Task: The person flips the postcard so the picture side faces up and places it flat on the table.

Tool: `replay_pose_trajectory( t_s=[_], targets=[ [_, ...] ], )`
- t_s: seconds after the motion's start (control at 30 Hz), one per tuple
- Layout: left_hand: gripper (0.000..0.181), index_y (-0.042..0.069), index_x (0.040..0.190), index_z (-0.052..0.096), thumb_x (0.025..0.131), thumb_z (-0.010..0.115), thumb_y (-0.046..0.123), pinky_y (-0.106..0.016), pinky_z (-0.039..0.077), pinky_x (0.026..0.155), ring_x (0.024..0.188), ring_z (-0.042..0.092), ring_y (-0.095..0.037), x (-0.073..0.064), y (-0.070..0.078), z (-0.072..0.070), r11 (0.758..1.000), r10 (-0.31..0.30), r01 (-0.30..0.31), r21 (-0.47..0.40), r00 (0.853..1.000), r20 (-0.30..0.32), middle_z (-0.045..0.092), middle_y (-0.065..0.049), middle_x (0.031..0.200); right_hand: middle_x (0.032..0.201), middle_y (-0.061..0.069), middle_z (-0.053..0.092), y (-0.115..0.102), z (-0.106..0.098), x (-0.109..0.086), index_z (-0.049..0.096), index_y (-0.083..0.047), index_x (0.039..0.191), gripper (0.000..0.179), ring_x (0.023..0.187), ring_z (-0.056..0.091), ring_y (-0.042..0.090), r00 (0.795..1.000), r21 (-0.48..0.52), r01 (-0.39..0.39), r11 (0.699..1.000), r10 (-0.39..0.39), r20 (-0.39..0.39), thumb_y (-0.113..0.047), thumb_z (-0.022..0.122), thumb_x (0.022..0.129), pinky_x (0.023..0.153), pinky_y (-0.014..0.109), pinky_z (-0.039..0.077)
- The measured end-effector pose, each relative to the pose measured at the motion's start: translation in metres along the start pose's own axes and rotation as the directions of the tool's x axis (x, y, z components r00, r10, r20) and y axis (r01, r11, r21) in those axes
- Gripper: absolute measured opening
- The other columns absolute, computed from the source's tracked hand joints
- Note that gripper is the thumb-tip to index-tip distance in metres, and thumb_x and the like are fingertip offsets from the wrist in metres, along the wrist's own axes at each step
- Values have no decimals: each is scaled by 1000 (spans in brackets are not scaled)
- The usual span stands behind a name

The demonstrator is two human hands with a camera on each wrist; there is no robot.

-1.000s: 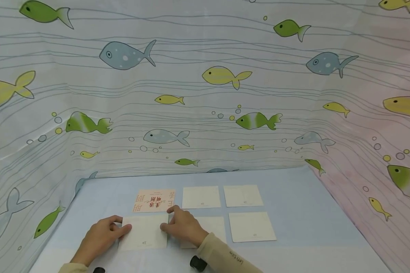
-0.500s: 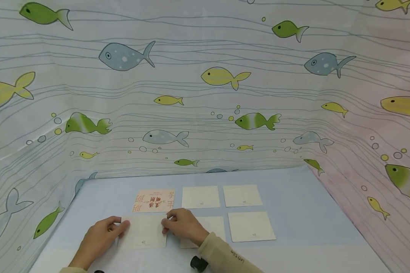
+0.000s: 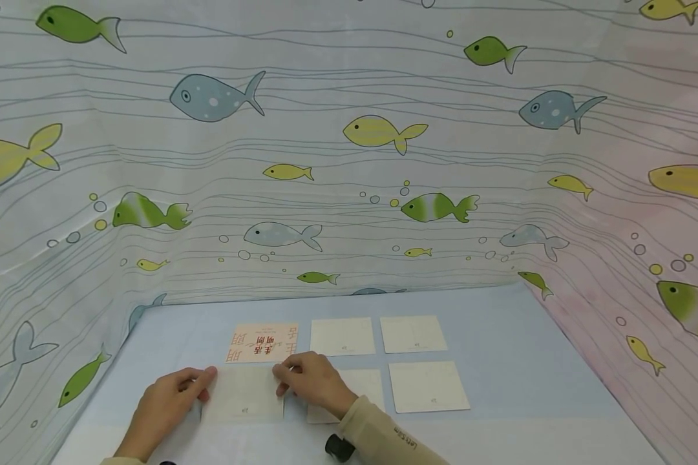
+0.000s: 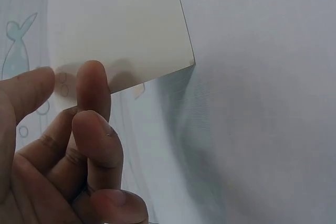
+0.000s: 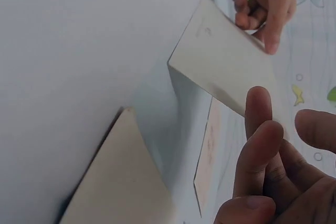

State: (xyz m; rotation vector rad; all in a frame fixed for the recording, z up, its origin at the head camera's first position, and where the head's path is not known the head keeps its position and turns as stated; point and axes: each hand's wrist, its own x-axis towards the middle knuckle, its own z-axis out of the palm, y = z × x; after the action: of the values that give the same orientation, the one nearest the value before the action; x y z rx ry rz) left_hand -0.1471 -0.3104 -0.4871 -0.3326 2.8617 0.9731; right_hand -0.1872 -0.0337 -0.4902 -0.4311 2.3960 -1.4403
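Note:
A cream card (image 3: 241, 397) with a tiny printed mark is held between my two hands, in the near row at the left. My left hand (image 3: 169, 403) pinches it by its far left corner. At the far right corner my right hand (image 3: 317, 381) pinches it between thumb and bent fingers. The right wrist view shows the card (image 5: 220, 56) tilted, with shadow beneath it. Just beyond lies an orange-printed card (image 3: 262, 342) with red characters. Another cream card (image 3: 369, 387) lies partly hidden under my right hand and forearm.
Two cream cards (image 3: 342, 336) (image 3: 413, 333) lie in the far row, and one more cream card (image 3: 429, 386) in the near row at the right. The pale blue table cloth (image 3: 500, 349) meets a fish-patterned curtain (image 3: 349, 194) at the back and sides.
Both thumbs have shifted toward the card's far edge, and my right index finger has drawn in from its extended position. The held card now looks more shaded and tilted.

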Motion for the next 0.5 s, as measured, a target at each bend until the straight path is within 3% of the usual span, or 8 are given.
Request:
replay_pose_trajectory(
  t_s=[0.13,0.5],
  targets=[
    [65,7,105,72,97,50,68,-32,36,64,71,49,-16,-1,2,-2,1000,-4,4,-4,1000,-8,65,5,77,66,-14,68,-2,-1,0,76,-23,90,30,59,54,9,1000,-10,6,1000,-6,3,-46,60,99,57,25,40],
    [70,7,104,73,95,48,72,-33,39,66,72,51,-16,-4,7,-11,1000,7,-7,-26,1000,-13,67,2,81,70,-17,68,-13,-8,-4,77,-23,93,28,69,54,4,1000,-58,29,998,-29,-1,-47,62,98,62,26,42]
  ],
)
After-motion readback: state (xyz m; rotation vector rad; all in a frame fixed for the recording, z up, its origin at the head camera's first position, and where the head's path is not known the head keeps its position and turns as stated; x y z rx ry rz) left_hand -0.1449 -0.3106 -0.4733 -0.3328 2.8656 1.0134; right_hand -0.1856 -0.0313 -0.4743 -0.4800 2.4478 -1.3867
